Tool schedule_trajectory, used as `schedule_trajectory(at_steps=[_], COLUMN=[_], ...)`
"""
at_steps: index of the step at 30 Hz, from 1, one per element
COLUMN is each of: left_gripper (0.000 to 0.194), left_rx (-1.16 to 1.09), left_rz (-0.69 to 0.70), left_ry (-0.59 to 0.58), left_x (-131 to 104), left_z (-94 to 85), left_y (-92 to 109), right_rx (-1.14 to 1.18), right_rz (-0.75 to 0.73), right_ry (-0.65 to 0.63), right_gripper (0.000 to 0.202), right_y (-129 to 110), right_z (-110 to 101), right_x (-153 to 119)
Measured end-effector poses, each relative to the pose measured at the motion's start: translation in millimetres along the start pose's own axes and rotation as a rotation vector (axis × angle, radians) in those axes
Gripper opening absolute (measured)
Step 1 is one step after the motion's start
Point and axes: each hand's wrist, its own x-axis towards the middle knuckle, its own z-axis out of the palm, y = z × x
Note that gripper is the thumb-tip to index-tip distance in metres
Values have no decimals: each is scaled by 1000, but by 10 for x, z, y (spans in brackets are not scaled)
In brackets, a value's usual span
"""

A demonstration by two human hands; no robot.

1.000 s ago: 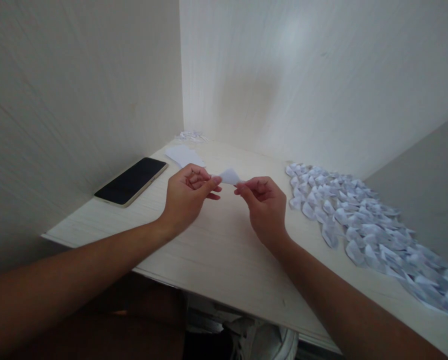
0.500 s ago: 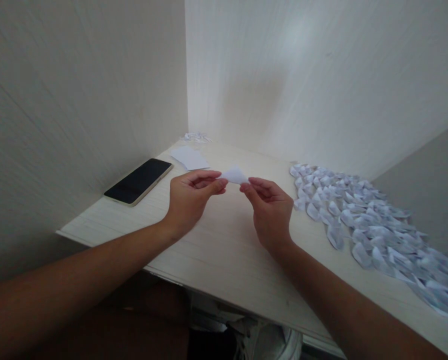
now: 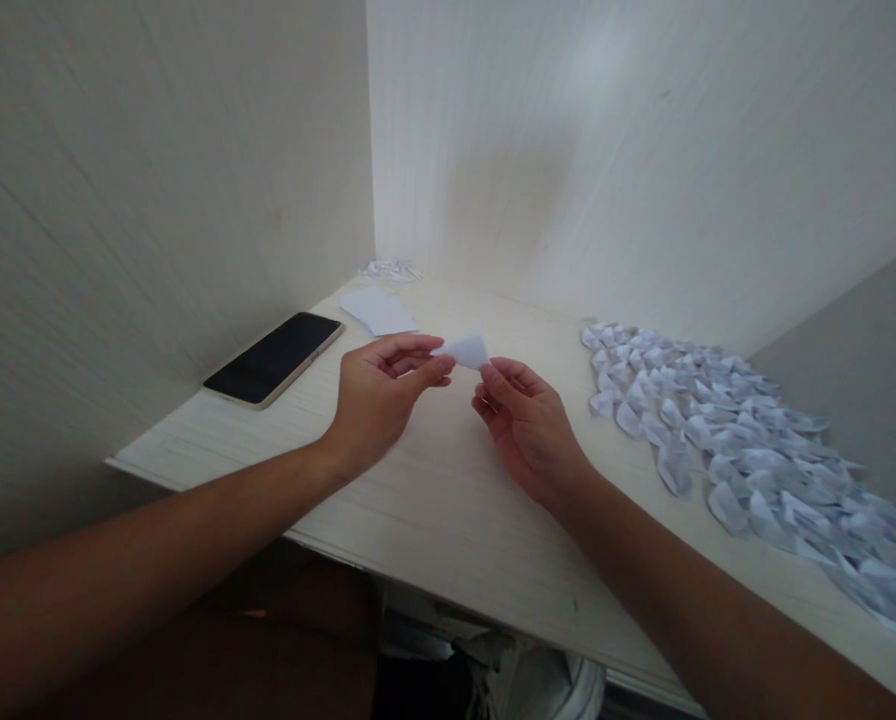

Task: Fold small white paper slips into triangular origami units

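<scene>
Between my hands, a small folded piece of white paper [image 3: 466, 350] is held up above the table. My left hand [image 3: 384, 395] pinches its left end between thumb and fingers. At its lower right corner, my right hand [image 3: 527, 420] grips the paper with thumb and forefinger, the other fingers curled beneath. Just behind my left hand lies a small stack of flat white paper sheets [image 3: 377, 310].
A phone [image 3: 275, 358] with a dark screen lies on the left of the white table [image 3: 433, 520]. Many folded paper pieces [image 3: 718, 420] cover the right side. Thin paper scraps [image 3: 392, 270] lie in the far corner, where two walls meet.
The paper's right corner is now folded over, so its outline is no longer a plain triangle. My right hand has shifted slightly left and turned, its fingers curling under.
</scene>
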Motion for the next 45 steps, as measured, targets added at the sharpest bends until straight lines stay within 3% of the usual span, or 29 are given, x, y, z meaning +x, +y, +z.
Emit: schedule_trajectory(at_steps=[7,20,31,36,40,45], left_gripper=[30,32,23,26,32,36], left_rx=[47,50,144,79,-9,-41], left_rz=[-10,-127,-149,-213,-264,-301], left_ry=[-87,-156,-271,-294,-219,-191], left_x=[33,-12,2,20,31,36], left_z=[-22,-26,-75,-80,-71,-65], left_y=[-40,-43,-70,-81,-35,-7], right_rx=[-66,-452,-630,-650,-593,-549], right_rz=[12,-181,-204,-117,-10,8], right_ry=[-28,7,-194,-217,-178,-185], right_gripper=[40,32,47,50,51,47], right_y=[54,54,-14,-62,-38,-8], right_z=[-11,-49,-83,-92,-130,-176], right_x=[8,33,49,60,100,150])
